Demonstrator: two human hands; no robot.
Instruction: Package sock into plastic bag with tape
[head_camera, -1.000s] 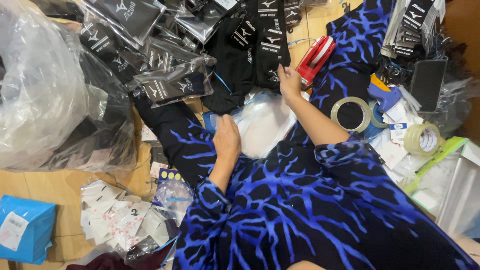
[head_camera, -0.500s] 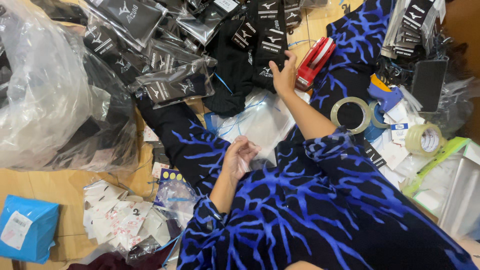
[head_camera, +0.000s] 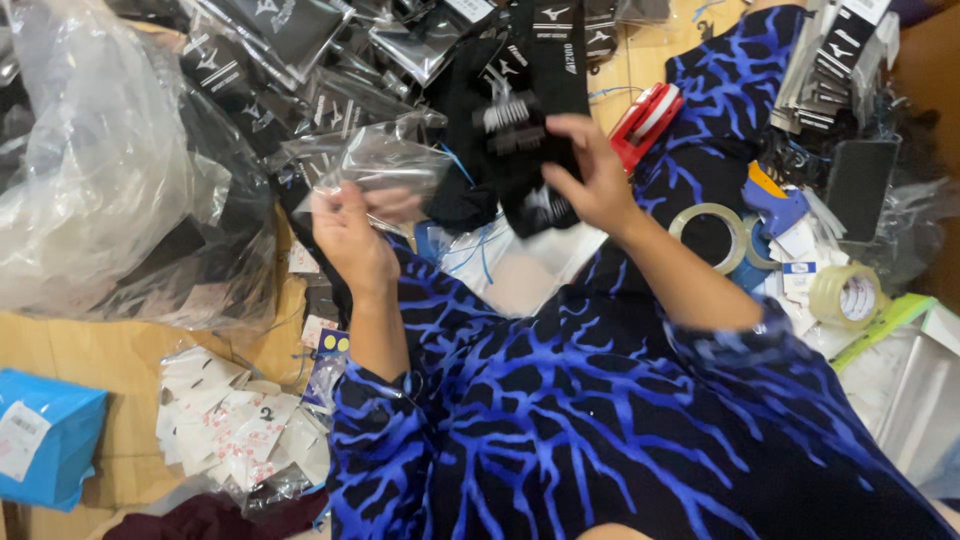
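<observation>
Sprawling across the left of the head view, a large clear plastic sack (head_camera: 95, 180) is seen bulging with dark packed goods, kept apart from the loose heap of bagged black socks (head_camera: 260, 70) above it. A blue carton (head_camera: 45, 450) lies on the brown floor (head_camera: 110, 360) at lower left, beside a packet of white paper tags (head_camera: 235, 430). A clear sleeve (head_camera: 375, 165) is pinched by the left hand (head_camera: 350, 230), seemingly held up so its mouth stays open; the sleeve appears empty. A pair of black socks (head_camera: 525, 150) is gripped by the right hand (head_camera: 590, 175), just beside the sleeve. Tape rolls (head_camera: 705, 235) and a red stapler-like tool (head_camera: 650, 115) are kept near the right arm.
</observation>
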